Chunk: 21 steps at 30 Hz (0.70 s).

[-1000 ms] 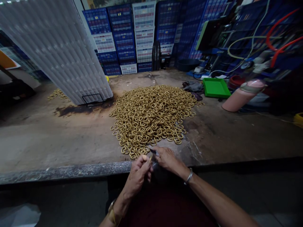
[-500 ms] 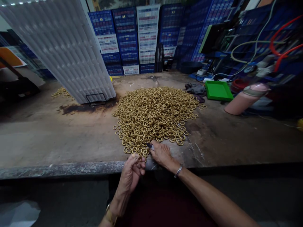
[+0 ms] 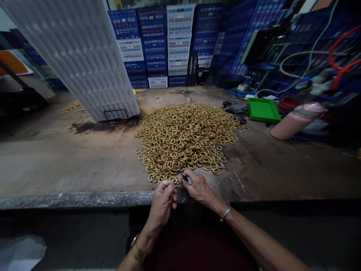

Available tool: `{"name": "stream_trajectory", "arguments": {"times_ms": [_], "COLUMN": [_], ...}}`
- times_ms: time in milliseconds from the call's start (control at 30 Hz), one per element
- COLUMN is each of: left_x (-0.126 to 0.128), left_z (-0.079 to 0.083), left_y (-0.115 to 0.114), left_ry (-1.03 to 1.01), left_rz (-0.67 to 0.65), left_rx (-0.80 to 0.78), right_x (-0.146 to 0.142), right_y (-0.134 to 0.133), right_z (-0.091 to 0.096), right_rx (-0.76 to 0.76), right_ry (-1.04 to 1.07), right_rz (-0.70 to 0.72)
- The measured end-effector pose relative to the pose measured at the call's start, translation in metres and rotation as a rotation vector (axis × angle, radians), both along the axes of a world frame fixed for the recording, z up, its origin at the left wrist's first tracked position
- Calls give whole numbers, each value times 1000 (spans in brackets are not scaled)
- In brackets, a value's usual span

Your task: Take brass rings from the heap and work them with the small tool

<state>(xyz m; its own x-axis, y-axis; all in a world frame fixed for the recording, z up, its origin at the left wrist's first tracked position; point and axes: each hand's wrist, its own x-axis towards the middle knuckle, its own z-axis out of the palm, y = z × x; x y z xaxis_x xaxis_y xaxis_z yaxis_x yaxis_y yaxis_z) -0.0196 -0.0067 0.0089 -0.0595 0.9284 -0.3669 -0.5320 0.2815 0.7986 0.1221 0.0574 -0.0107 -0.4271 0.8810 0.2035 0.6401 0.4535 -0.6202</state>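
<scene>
A heap of brass-coloured rings (image 3: 186, 135) spreads over the worktable, reaching almost to its front edge. At that edge my left hand (image 3: 163, 203) is closed, its fingertips pinched, with part of one brass ring (image 3: 170, 200) showing between the fingers. Just to the right, my right hand (image 3: 199, 188) is closed around a small knife-like tool (image 3: 186, 178), whose dark pointed tip sticks out toward the left hand. The tool's handle is mostly hidden in the palm. Loose rings lie flat right beyond both hands.
A tall stack of ribbed translucent plastic (image 3: 81, 56) stands on the table (image 3: 70, 162) at left, with a few more rings behind it. At right are a green tray (image 3: 263, 110), a pink cylinder (image 3: 293, 122) and hoses. Blue and white crates (image 3: 180, 47) line the back.
My right hand has drawn back a little to the right with the tool. My left hand has shifted slightly right, its fingers more curled around the ring. The view has moved slightly.
</scene>
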Motion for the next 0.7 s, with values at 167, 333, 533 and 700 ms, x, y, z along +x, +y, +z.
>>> {"name": "stream_trajectory", "arguments": {"times_ms": [167, 333, 533, 700], "left_x": [4, 2, 6, 7], "left_z": [-3, -2, -1, -1], "left_y": [1, 3, 4, 2], "left_ry": [279, 392, 412, 310], "left_rz": [-88, -80, -59, -156], "left_rx": [65, 120, 219, 98], "right_x": [-1, -6, -8, -10], "right_y": [-12, -13, -11, -11], "right_z": [8, 15, 13, 11], "right_rx": [-19, -218, -675, -794], "right_ry": [88, 249, 480, 524], "right_rz": [81, 23, -11, -92]}}
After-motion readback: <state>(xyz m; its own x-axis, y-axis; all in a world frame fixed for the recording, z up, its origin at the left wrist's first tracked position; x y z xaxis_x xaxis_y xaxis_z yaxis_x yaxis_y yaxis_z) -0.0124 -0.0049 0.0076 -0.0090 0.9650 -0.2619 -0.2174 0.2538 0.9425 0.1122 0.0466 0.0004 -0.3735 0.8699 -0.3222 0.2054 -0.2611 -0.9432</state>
